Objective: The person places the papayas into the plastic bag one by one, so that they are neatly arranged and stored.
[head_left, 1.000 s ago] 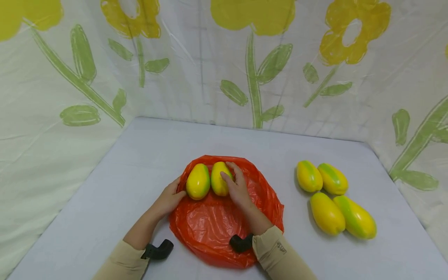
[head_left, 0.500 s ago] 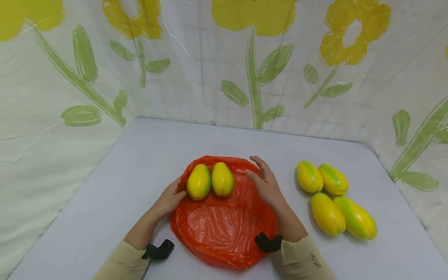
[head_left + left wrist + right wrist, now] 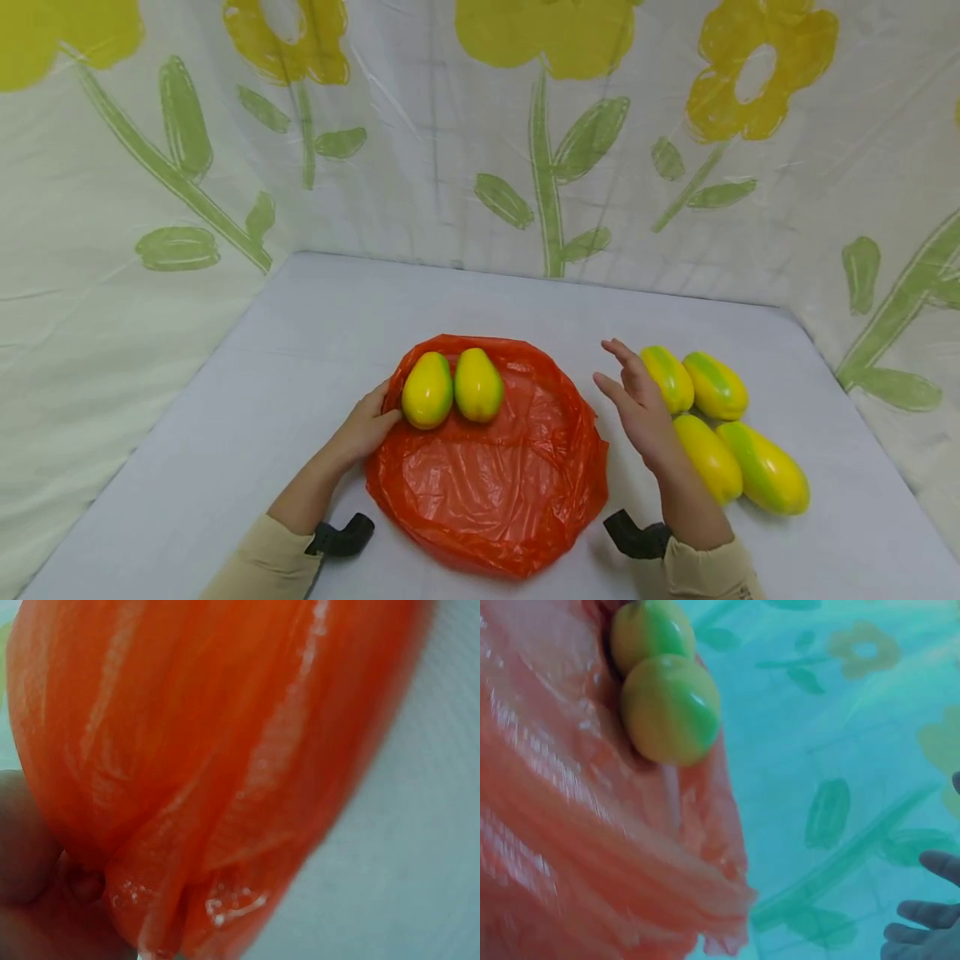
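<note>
A red plastic bag (image 3: 480, 492) lies spread with its mouth facing up. Inside, near its far rim, two yellow-green papayas (image 3: 427, 392) sit side by side. My left hand (image 3: 369, 427) grips the bag's left rim, thumb on the inside; the left wrist view shows the bunched plastic (image 3: 217, 772) beside the hand. Over to the right, my right hand (image 3: 643, 408) is held up with fingers extended and nothing in it, left of a group of several more papayas (image 3: 763, 468), partly covering some. Its fingers (image 3: 930, 913) appear at the edge of the right wrist view.
The white tabletop (image 3: 300, 317) extends around the bag. White sheeting (image 3: 420, 167) painted with yellow flowers stands behind and along both sides. A black strap-mounted device (image 3: 341, 535) sits on each wrist.
My right hand has let go of the second papaya in the bag and moved right, toward the papayas outside. My left hand keeps its place on the bag's rim.
</note>
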Available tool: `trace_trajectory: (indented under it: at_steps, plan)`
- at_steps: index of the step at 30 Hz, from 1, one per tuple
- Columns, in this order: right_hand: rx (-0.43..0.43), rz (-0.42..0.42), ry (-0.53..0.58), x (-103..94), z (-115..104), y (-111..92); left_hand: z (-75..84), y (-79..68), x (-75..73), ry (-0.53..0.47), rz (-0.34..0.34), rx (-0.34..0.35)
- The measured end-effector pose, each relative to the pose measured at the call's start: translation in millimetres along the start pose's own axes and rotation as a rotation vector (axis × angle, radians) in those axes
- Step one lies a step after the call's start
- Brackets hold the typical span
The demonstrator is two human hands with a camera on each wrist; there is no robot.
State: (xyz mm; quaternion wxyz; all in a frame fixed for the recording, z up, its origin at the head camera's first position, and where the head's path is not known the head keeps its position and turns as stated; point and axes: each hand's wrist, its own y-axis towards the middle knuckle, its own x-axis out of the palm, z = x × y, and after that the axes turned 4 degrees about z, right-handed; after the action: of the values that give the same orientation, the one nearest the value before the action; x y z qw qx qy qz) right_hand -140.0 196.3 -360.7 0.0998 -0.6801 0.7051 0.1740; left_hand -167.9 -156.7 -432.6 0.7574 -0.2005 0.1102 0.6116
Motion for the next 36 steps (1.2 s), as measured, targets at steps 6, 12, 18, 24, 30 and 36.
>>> trace_trajectory:
  at_steps: [6,12,18,24,30,36]
  plan:
    - [0.042,0.03,-0.028,-25.5,1,-9,1.2,-0.2,-0.7,0.0,-0.003,0.009]
    - [0.061,0.08,-0.052,-47.2,9,-17,1.0,-1.4,-0.9,-0.01,-0.004,0.012]
    - [0.114,0.121,-0.077,-62.2,16,-25,0.0,-0.6,-0.5,-0.021,-0.011,0.02]
    - [0.19,0.13,-0.149,-72.1,24,-33,1.5,-0.5,0.9,-0.018,-0.012,0.015]
    - [0.215,0.163,-0.177,-82.0,38,-44,2.9,-1.5,0.8,-0.008,-0.011,0.012]
    - [0.217,0.183,-0.215,-86.0,49,-53,2.7,-0.7,-0.5,-0.013,-0.011,0.009]
